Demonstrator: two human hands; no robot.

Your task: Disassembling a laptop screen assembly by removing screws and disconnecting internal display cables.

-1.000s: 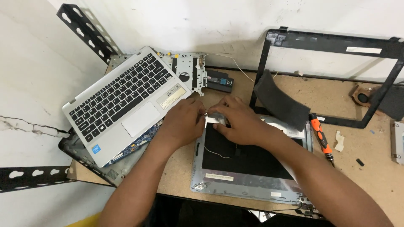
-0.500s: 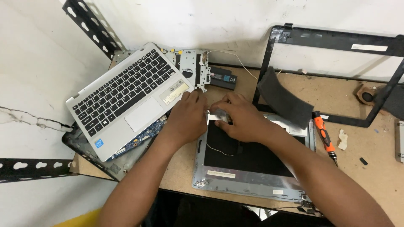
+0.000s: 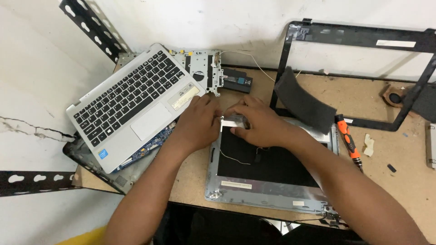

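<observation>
Both hands at the far left corner of the laptop lid shell [image 3: 268, 181]: right hand [image 3: 256, 120] pinches a small silver strip [image 3: 234, 120], long axis along the far edge; left hand [image 3: 197, 122] beside it, fingers curled, grasp unclear.

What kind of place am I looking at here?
Probably a small laptop repair bench. On the bare chipboard table lie a silver laptop keyboard deck lifted off its base, an empty black screen bezel frame and an orange-handled screwdriver, while both hands work on a grey laptop lid shell.
</observation>
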